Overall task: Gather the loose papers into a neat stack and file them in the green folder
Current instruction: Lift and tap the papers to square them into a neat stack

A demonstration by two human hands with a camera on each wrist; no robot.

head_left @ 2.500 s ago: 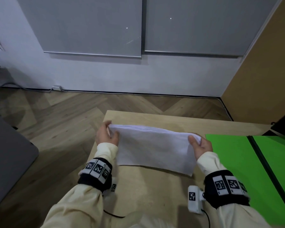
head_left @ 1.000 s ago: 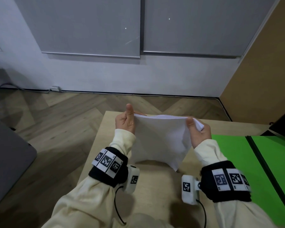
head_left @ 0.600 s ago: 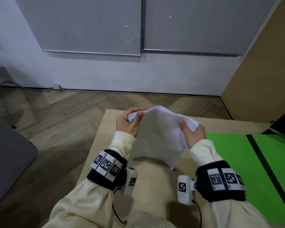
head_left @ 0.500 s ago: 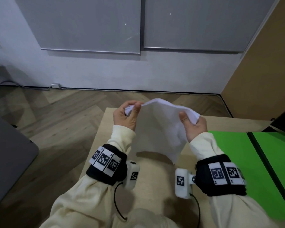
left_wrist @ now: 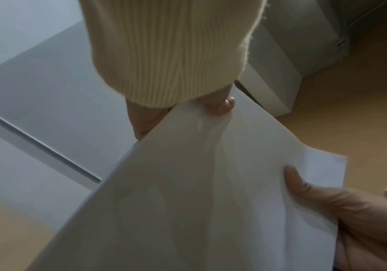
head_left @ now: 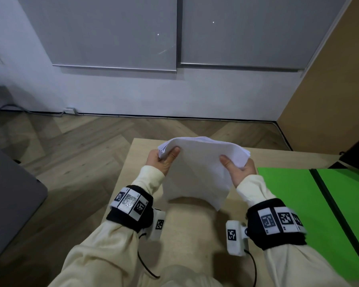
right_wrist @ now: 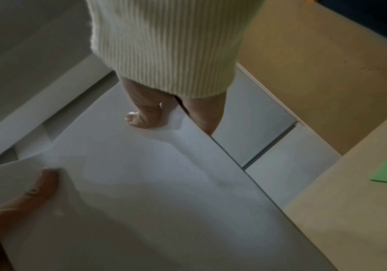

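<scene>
An office-like room was suggested by a light wooden desk (head_left: 191,228), herringbone wood flooring (head_left: 75,146), grey roller blinds (head_left: 112,32) and a wall socket (head_left: 69,110).

The papers (head_left: 197,170) are a thin sheaf of plain white sheets, lifted clear of the table and hanging roughly upright, with the top edge bowed upward in an arch and 1 lower corner pointing down. The sheet edges fan slightly apart at the upper left corner. The green folder (head_left: 294,204) lies open and flat on the table to the right of the papers, its 2 bright green panels split by a dark spine strip, apart from the sheets.
</scene>
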